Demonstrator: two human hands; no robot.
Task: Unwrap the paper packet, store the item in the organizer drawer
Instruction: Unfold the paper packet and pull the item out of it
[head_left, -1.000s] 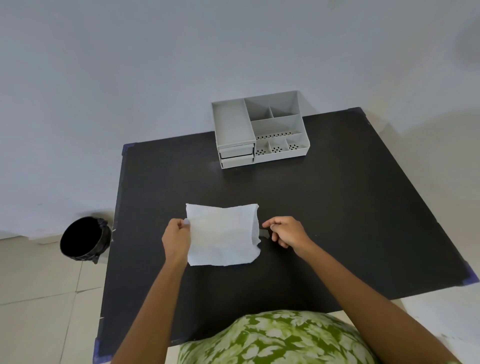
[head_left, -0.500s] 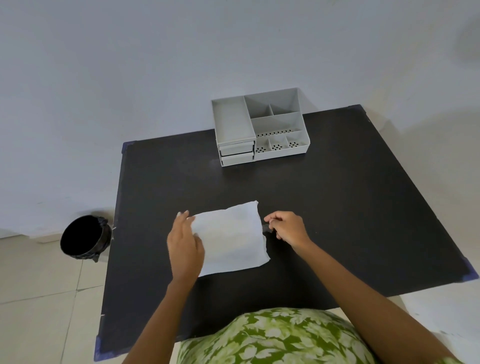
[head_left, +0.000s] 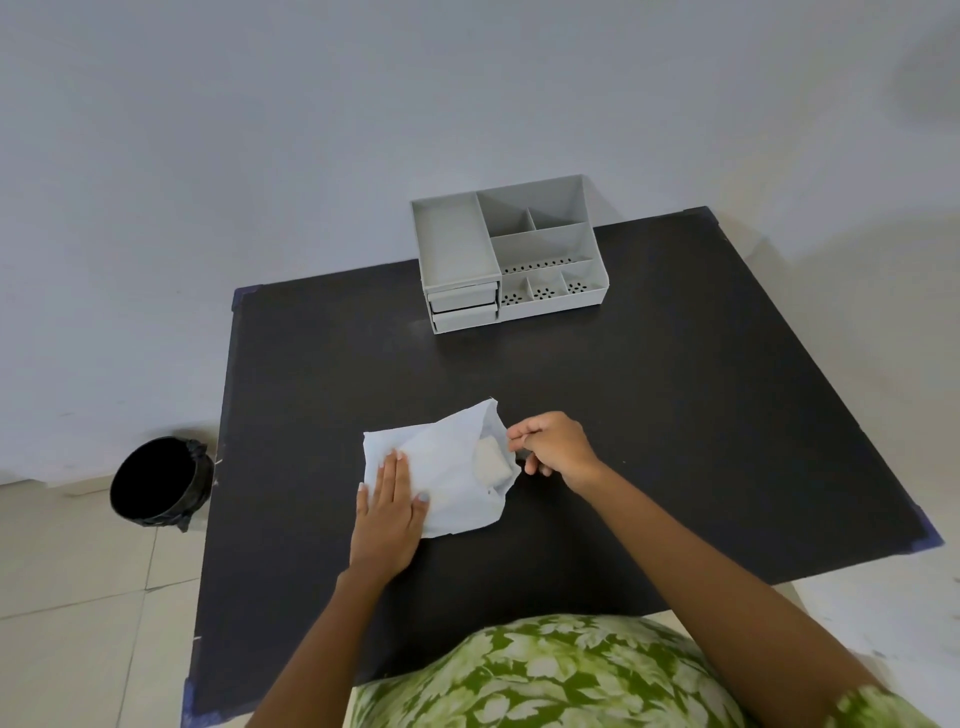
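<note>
Black worktop (head_left: 675, 415) against a plain wall, tiled floor, black bin (head_left: 156, 480) alongside. Left hand (head_left: 387, 512) lies flat on the paper packet (head_left: 447, 467) mid-worktop; right hand (head_left: 553, 447) pinches its edge. Grey organizer (head_left: 506, 254) sits at the back.

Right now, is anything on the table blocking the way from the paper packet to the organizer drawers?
Nothing visible does. The black table is bare between the white paper packet and the grey organizer; both drawers look closed, though.
</note>
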